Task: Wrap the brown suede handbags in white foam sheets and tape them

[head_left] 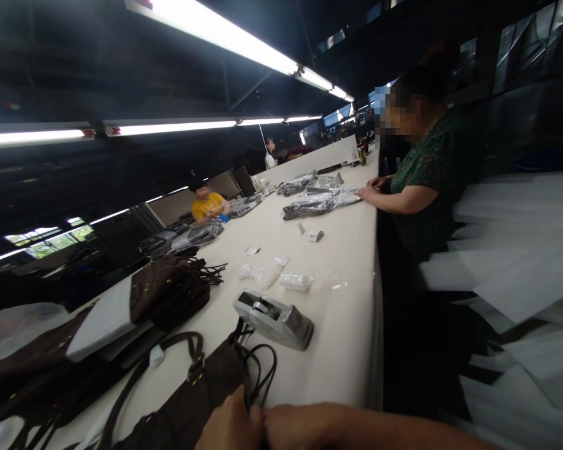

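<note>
A dark brown bag (181, 403) with a buckled strap and thin cords lies at the near edge of the white table. My left hand (232, 422) is curled at the bag's right end, its fingers bent; what lies between them is hidden. Right against it is my right hand (286, 425), also closed, with its forearm coming in from the lower right. Just beyond the bag stands a grey tape dispenser (274, 317). A white tag (156, 356) hangs by the bag's handle.
More brown bags (169, 287) with white sheets lie at left on the table (342, 312). Clear plastic (263, 272) and plastic-wrapped items (319, 201) are farther along. A person in green (431, 162) works at right; another in yellow (209, 205) sits across. White sheets (520, 250) are stacked at right.
</note>
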A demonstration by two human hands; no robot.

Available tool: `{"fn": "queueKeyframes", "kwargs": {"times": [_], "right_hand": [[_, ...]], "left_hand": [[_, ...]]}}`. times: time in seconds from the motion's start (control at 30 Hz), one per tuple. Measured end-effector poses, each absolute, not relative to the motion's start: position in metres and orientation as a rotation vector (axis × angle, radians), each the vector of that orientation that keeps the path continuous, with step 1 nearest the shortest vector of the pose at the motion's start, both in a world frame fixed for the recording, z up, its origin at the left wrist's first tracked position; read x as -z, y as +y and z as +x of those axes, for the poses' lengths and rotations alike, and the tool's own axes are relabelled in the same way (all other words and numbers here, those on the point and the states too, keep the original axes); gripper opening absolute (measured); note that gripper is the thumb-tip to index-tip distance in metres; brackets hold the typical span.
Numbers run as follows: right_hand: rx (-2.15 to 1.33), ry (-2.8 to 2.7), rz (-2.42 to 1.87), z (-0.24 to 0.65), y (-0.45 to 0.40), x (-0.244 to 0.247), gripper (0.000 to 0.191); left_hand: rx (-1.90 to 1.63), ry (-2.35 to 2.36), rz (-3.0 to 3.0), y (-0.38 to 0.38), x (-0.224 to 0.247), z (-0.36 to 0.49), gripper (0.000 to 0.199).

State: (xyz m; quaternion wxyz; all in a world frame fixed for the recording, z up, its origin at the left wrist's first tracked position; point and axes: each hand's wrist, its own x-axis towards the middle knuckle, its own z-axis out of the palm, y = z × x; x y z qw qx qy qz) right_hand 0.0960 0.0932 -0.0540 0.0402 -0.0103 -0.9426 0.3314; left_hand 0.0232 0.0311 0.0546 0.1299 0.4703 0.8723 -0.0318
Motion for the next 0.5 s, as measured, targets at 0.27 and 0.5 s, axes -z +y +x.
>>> {"fn": "queueKeyframes", "kwargs": {"times": [0.27, 0.5], "right_hand": [[-1.504, -2.026, -0.76, 0.102, 0.099, 0.03, 0.033], [-1.759, -1.98, -0.983, 0.067, 0.13, 0.008, 0.015]], "left_hand": [[-0.525, 2.598, 1.031, -0.002, -0.043, -0.024, 0.062], [-0.753, 2.6, 0.977, -0.009, -0.059, -0.035, 0.063]]}}
